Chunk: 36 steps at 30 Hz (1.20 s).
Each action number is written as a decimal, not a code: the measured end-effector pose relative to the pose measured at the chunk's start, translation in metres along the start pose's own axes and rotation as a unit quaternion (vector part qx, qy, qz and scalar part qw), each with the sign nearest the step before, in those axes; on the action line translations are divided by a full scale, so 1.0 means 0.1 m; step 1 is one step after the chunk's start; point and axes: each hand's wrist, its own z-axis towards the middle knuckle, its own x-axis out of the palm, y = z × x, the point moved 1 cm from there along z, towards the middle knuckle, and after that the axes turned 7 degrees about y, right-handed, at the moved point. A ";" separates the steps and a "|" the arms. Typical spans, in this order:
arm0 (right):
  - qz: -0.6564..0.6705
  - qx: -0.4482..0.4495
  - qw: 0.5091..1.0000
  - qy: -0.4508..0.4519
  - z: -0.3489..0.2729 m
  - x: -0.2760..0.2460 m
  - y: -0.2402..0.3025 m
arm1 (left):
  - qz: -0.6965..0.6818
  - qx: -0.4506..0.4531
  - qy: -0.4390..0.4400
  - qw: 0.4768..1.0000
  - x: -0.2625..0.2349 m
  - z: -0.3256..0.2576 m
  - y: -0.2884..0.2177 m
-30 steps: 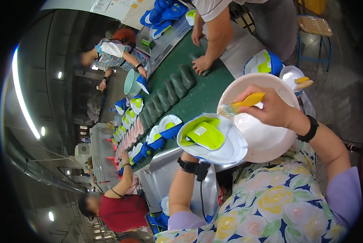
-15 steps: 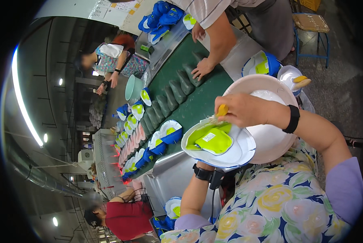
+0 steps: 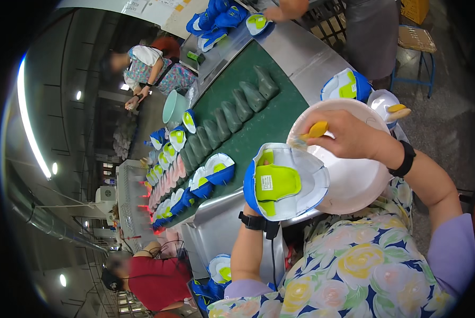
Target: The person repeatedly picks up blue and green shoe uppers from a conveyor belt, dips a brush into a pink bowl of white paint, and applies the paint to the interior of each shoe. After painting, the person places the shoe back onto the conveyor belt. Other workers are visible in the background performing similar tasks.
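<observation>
My left hand [image 3: 249, 210], mostly hidden, holds up a shoe upper [image 3: 282, 183] from below and behind. The upper is blue outside and white inside, with a lime-green lining that carries a small white label. In my right hand [image 3: 350, 137] is a brush [image 3: 318, 129] with a yellow handle, gripped between thumb and fingers. Its bristles point down beside the left rim of a large pale-pink bowl [image 3: 297, 127], just above the upper's far edge. White material coats the inside of the bowl.
Dark shoe lasts [image 3: 239, 106] stand in a row on a green belt [image 3: 277, 114], with more blue-and-white uppers [image 3: 216, 172] beside them. A smaller white bowl [image 3: 378, 100] with another yellow-handled brush sits behind the large bowl. A co-worker's hand [image 3: 288, 9] is at the far edge.
My right hand has drawn the brush off the upper, rightward and up to the bowl. My left hand has turned the upper. The co-worker's hands have left the lasts.
</observation>
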 end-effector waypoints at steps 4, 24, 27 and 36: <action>-0.138 -0.130 0.980 0.060 -0.02 0.17 0.03 | -0.001 -0.001 -0.014 1.000 -0.06 0.04 0.00; -0.004 0.246 0.969 0.028 0.06 0.29 -0.19 | -0.020 0.146 -0.093 0.985 -1.03 0.03 -0.39; 0.093 0.276 0.956 -0.010 -0.07 0.27 -0.23 | 0.156 0.230 -0.252 0.927 -1.79 0.09 -0.50; 0.170 0.386 0.906 -0.023 -0.36 0.28 -0.38 | 0.184 0.200 -0.375 0.886 -3.13 0.60 -0.96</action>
